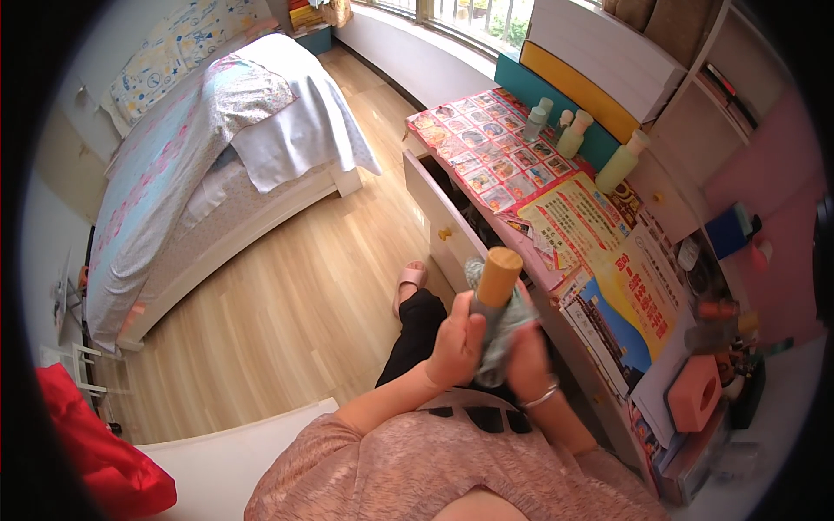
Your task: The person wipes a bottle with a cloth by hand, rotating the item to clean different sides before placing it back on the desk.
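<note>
In front of my body I hold up a bottle with a wood-coloured cap and a greyish body. My left hand is closed around its side, thumb raised along it. A crumpled grey-green cloth lies against the bottle, partly wrapping it. My right hand, with a bangle at the wrist, presses the cloth from the other side; it is smeared by motion. The bottle's lower part is hidden by cloth and fingers.
A desk covered with printed sheets runs along my right, its drawer pulled out. Pale green bottles stand at its back edge. A pink box sits at the near end. Across the wooden floor is a bed.
</note>
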Tool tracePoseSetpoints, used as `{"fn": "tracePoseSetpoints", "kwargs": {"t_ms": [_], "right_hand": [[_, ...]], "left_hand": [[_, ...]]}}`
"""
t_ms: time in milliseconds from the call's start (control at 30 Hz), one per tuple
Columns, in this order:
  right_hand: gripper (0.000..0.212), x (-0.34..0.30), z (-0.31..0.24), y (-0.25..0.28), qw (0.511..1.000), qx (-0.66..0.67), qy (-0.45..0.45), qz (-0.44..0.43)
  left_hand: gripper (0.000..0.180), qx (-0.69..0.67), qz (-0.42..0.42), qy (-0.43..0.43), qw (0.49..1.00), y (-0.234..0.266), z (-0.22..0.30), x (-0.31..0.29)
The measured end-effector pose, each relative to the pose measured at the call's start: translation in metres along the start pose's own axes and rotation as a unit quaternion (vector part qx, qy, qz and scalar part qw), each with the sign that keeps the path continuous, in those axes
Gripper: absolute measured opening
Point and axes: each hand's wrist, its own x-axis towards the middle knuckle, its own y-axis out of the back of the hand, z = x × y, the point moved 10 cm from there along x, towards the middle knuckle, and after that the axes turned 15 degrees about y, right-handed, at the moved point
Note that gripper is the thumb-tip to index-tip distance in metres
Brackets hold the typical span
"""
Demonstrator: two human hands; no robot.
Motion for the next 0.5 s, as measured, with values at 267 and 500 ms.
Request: {"fn": "tracePoseSetpoints", "kwargs": {"t_ms": [267, 500], "right_hand": [[0.050, 0.005, -0.014, 0.024, 0.985, -0.130, 0.060, 0.093], [0.014, 0.042, -0.050, 0.030, 0.977, -0.199, 0.058, 0.041]], "left_hand": [[0.048, -0.059, -0.192, 0.015, 0.979, -0.032, 0.015, -0.006], [0.047, -0.152, -0.369, 0.218, 0.891, -0.056, -0.014, -0.027]]}}
